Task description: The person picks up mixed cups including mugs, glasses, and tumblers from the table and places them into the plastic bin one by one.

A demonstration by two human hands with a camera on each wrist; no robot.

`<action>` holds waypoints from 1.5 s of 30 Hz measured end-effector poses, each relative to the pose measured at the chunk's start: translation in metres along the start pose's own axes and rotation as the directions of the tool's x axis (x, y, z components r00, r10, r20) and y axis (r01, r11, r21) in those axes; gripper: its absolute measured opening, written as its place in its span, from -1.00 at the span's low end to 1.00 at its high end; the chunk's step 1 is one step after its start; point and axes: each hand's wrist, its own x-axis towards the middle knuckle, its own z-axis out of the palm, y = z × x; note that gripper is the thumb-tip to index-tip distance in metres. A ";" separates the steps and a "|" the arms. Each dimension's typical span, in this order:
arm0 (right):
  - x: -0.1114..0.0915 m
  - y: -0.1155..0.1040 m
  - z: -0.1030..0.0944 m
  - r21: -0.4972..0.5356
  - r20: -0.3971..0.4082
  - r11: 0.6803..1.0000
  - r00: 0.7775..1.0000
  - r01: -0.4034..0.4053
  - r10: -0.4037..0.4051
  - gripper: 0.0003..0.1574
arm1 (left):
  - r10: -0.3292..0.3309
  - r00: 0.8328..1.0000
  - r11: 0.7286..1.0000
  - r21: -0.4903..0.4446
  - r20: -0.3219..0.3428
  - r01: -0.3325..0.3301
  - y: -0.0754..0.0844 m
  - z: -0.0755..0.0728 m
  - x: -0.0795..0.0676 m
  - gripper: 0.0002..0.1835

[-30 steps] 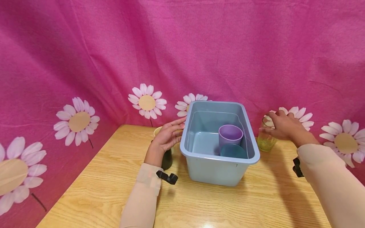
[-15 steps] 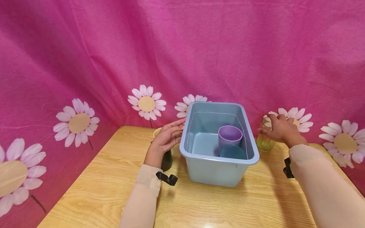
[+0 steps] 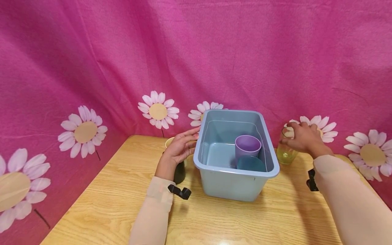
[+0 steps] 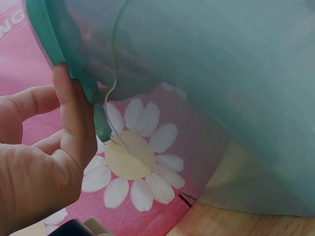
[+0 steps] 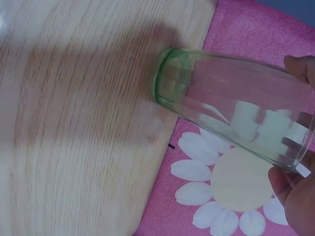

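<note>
My right hand (image 3: 304,137) grips a tall, yellow-green tinted drinking glass (image 3: 286,156) near its top, right of the tub. In the right wrist view, thumb and fingers are on opposite sides of the clear glass (image 5: 236,103), its base towards the wooden table. My left hand (image 3: 180,146) touches the left rim of a blue-grey plastic tub (image 3: 232,182) with extended fingers. The left wrist view has those fingers (image 4: 74,118) against the tub's edge. Inside the tub stand a purple cup (image 3: 247,143) and, nearer, a teal cup (image 3: 251,164).
Partly hidden behind my left hand are a pale yellow rim (image 3: 168,141) and a dark, cup-like object (image 3: 180,173). The wooden table (image 3: 116,204) carries everything. A pink cloth (image 3: 196,61) with large daisies hangs close along the back and left.
My right forearm has shifted left over the last second, while the hand stays at the glass. The left hand, the tub and its cups look unmoved.
</note>
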 end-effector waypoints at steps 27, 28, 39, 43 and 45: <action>0.009 -0.003 -0.041 -0.083 -0.073 0.981 0.981 0.175 -0.181 -0.14 | 0.017 0.999 1.000 -0.003 0.033 -0.017 -0.001 0.002 0.001 -0.47; 0.010 -0.004 -0.043 -0.083 -0.085 0.979 0.978 0.185 -0.192 -0.19 | 0.018 0.999 1.000 -0.001 0.032 -0.018 -0.001 0.002 0.001 -0.47; 0.018 -0.021 -0.072 -0.085 -0.136 0.963 0.954 0.257 -0.267 -0.30 | 0.010 1.000 1.000 -0.003 0.025 -0.010 0.000 0.001 0.002 -0.47; 0.020 -0.026 -0.082 -0.108 -0.152 0.953 0.942 0.284 -0.299 -0.30 | 0.006 1.000 1.000 -0.004 0.017 -0.006 -0.001 0.000 0.001 -0.47; 0.022 -0.027 -0.088 -0.123 -0.156 0.948 0.938 0.293 -0.310 -0.27 | 0.003 1.000 1.000 0.000 0.012 -0.003 -0.001 0.000 0.001 -0.48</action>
